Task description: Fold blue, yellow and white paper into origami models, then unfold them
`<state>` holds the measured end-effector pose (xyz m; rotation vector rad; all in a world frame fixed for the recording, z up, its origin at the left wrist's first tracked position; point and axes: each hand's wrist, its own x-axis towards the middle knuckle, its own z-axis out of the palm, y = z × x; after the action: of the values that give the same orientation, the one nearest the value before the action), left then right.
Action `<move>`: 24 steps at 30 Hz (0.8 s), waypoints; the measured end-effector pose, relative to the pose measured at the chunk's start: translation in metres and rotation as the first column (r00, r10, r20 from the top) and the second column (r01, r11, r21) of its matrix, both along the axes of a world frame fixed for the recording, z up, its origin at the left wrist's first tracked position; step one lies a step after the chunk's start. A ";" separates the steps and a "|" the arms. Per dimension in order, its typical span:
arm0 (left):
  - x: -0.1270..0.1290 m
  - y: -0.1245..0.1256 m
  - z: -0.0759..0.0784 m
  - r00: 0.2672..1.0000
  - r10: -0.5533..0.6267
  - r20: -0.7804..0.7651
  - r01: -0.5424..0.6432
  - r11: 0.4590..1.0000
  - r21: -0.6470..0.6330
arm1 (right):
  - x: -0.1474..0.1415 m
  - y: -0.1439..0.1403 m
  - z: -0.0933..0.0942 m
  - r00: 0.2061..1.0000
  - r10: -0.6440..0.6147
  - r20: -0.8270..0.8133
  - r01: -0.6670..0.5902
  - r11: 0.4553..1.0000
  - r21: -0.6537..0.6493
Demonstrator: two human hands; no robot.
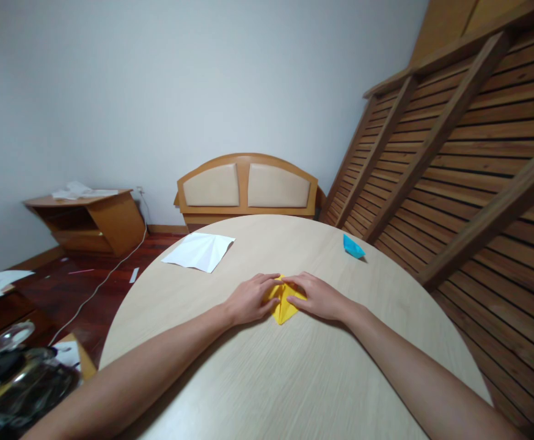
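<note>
White sheets [84, 191] lie on a wooden cabinet [117, 225] at the far left. Next, on the round pale table [248, 385], a creased white square of paper [198, 252] rests near the far left edge.

The person's left hand [251, 299] lies on the left side of a folded yellow paper [283, 310], with fingers bent and thumb parted from forefinger, the tips on the sheet. That yellow piece sits flat on the table between both hands, one corner pointing toward the wearer. It should be very light, thin and easily creased or torn, somewhat springy along its folds; the outer edges and corners look the best places to hold. The right hand [317, 296] mirrors the other, forefinger at the upper edge, thumb lower down and apart from it. Whether either hand's hidden fingers tuck under the paper cannot be told.

Farther right lies a small folded blue paper [353, 247]. No brand, label or writing can be read.
</note>
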<state>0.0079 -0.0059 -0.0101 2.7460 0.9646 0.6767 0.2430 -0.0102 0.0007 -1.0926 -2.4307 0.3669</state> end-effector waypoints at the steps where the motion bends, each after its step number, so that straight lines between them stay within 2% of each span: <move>1: 0.000 -0.001 0.001 1.000 0.015 0.002 -0.015 1.000 -0.010 | 0.000 0.000 -0.001 1.000 0.004 -0.013 -0.004 1.000 -0.010; 12: 0.004 -0.001 0.003 0.998 0.063 -0.026 -0.065 0.995 -0.078 | -0.003 0.005 -0.011 0.999 -0.012 -0.045 0.012 1.000 0.002; 19: 0.002 0.001 0.003 0.998 0.024 -0.052 -0.026 0.999 -0.045 | -0.002 0.007 -0.013 1.000 -0.005 0.005 0.005 0.998 0.055; 24: 0.001 0.005 0.002 0.997 -0.047 -0.058 0.046 0.999 -0.022 | -0.003 0.006 -0.011 1.000 -0.008 0.025 0.006 0.996 0.088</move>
<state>0.0091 -0.0014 -0.0078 2.7754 0.9103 0.5793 0.2404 -0.0046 -0.0103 -1.0739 -2.4395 0.2432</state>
